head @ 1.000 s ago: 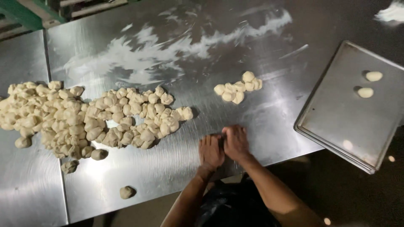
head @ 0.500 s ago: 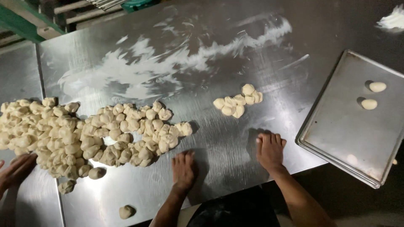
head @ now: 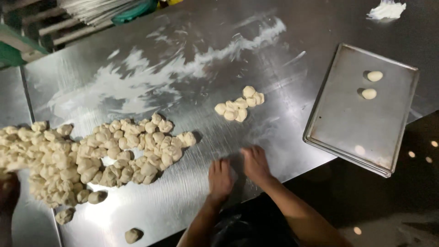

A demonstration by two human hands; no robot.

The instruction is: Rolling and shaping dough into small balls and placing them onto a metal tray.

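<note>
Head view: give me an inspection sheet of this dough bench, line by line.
Surface: steel table, streaked with flour.
Job's things: large heap of dough pieces at left; small cluster of dough pieces mid-table; whether dough lies under the palms cannot be told.
Tray: metal tray at right, holding two dough balls.
Clutter: stray dough piece near the front edge; white lump at the far corner.
Hands: left hand and right hand lie palm-down on the table, side by side.
Cables: nothing seen.
Surroundings: another person's hand at the left edge; green frame behind.
</note>
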